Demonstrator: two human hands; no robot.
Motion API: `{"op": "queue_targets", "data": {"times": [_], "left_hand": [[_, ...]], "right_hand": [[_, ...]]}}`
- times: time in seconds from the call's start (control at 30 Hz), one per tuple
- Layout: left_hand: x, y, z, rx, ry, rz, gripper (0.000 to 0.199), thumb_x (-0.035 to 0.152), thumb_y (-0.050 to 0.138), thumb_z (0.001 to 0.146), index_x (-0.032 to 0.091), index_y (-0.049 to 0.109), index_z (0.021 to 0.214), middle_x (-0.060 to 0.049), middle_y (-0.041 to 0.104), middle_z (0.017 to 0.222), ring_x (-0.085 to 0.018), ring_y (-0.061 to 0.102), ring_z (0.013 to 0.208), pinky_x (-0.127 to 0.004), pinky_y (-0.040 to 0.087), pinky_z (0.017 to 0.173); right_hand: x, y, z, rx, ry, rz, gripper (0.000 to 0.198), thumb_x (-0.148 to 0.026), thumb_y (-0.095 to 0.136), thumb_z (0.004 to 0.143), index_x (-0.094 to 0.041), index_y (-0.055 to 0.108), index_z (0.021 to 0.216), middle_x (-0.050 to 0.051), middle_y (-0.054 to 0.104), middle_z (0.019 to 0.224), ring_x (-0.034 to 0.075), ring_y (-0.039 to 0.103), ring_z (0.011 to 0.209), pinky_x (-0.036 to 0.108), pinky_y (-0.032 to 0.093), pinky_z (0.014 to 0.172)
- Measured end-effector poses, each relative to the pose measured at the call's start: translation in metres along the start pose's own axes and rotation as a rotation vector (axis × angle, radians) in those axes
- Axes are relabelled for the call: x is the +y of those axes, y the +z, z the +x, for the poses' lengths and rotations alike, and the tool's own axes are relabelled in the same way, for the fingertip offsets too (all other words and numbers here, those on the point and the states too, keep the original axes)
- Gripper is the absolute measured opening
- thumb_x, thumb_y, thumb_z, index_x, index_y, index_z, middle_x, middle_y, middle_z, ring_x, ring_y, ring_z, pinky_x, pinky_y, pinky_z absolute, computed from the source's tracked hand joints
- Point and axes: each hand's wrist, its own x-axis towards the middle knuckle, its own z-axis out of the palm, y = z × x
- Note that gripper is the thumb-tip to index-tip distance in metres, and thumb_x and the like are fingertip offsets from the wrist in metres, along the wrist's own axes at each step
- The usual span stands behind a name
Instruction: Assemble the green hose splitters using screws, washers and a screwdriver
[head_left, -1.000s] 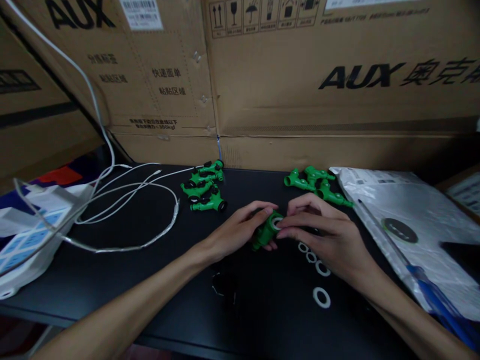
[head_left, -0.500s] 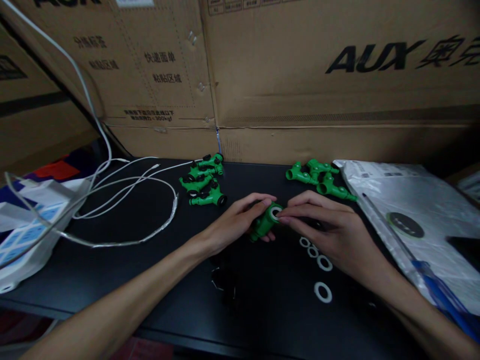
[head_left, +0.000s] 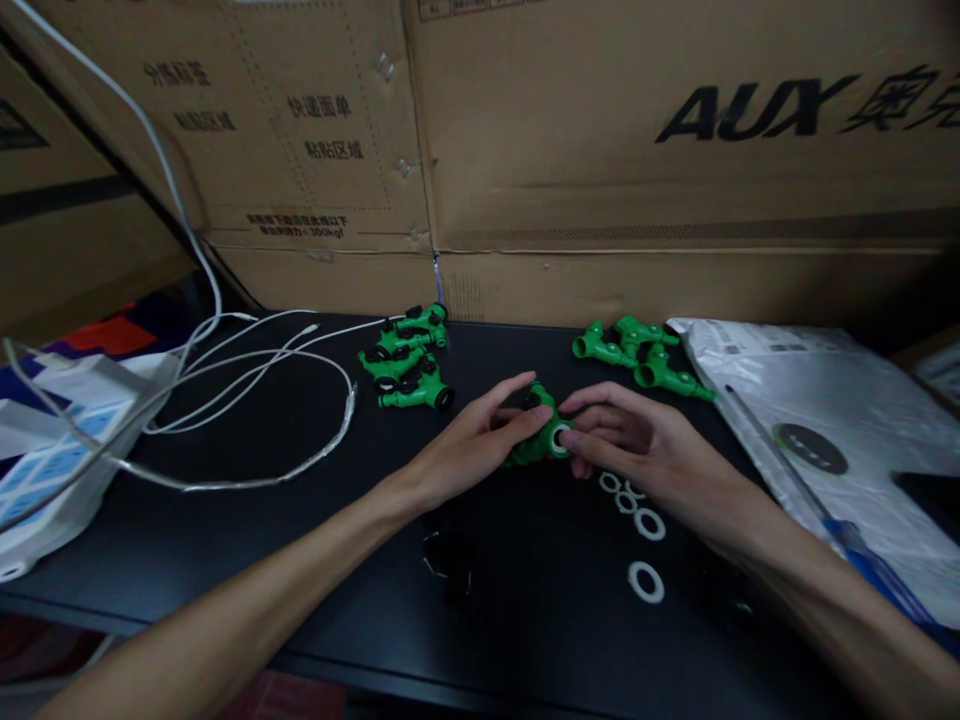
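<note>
Above the dark table, my left hand (head_left: 480, 430) grips a green Y-shaped hose connector (head_left: 538, 398). A white ring washer (head_left: 560, 440) sits at the connector's mouth, which faces right. The thumb of my right hand (head_left: 630, 430) rests against that washer, and its other fingers curl around the same end, partly hidden. Several loose white washers (head_left: 646, 582) lie on the table below my right hand. Green connectors with black parts (head_left: 416, 385) are grouped behind my left hand. Plain green connectors (head_left: 664, 375) lie behind my right hand.
Small black parts (head_left: 448, 570) lie in front of my left hand. At the right, a screwdriver (head_left: 847, 540) rests on a silvery plastic package (head_left: 765, 370). White cables (head_left: 262, 485) loop beside a power strip (head_left: 90, 470) at the left. Large cardboard boxes (head_left: 525, 150) stand behind the table (head_left: 262, 560).
The green connector has turned in my left hand, so a branch now points up and its washered mouth faces more to the right. My right fingers have shifted from a pinch at the mouth to curling around it.
</note>
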Motion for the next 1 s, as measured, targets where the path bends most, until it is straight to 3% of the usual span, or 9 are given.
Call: {"op": "queue_targets", "data": {"times": [0.13,0.33,0.5,0.67,1.0], "left_hand": [[-0.002,-0.001,0.001,-0.021,0.008,-0.010,0.069,0.040,0.066,0.095,0.020,0.039,0.156,-0.012,0.070,0.128,-0.025,0.062,0.123,-0.037,0.044,0.105],[-0.007,-0.001,0.003,-0.051,0.051,-0.025,0.076,0.043,0.067,0.094,0.019,0.035,0.158,-0.011,0.071,0.128,-0.026,0.062,0.123,-0.039,0.043,0.107],[-0.015,0.000,0.005,-0.060,0.120,-0.017,0.062,0.048,0.068,0.092,0.021,0.053,0.146,-0.010,0.073,0.123,-0.026,0.064,0.119,-0.039,0.045,0.104],[-0.014,0.002,0.004,-0.049,0.132,-0.058,0.057,0.042,0.068,0.093,0.020,0.052,0.144,-0.011,0.070,0.129,-0.025,0.063,0.120,-0.038,0.044,0.105],[0.001,-0.002,0.001,0.013,0.150,-0.038,0.030,0.036,0.075,0.087,0.017,0.071,0.110,-0.007,0.071,0.119,-0.022,0.062,0.114,-0.036,0.042,0.104]], "right_hand": [[-0.001,0.004,0.000,0.003,0.062,0.028,0.045,-0.045,0.081,0.080,-0.020,0.053,0.106,-0.001,0.071,0.070,0.014,0.068,0.064,0.025,0.053,0.061],[-0.003,0.008,-0.003,-0.010,0.141,0.155,0.044,-0.046,0.080,0.081,-0.022,0.050,0.102,0.002,0.075,0.078,0.017,0.075,0.073,0.031,0.060,0.074],[-0.003,0.009,-0.004,0.016,0.151,0.181,0.039,-0.042,0.080,0.083,-0.021,0.052,0.100,0.003,0.076,0.081,0.017,0.075,0.075,0.031,0.060,0.076],[-0.002,0.010,-0.002,0.074,0.105,0.161,0.039,-0.042,0.082,0.080,-0.019,0.058,0.100,0.002,0.075,0.078,0.014,0.072,0.071,0.027,0.058,0.073],[0.002,0.005,0.000,0.206,-0.020,0.095,0.036,-0.039,0.088,0.074,-0.018,0.071,0.098,0.002,0.076,0.083,0.011,0.071,0.073,0.022,0.056,0.072]]}}
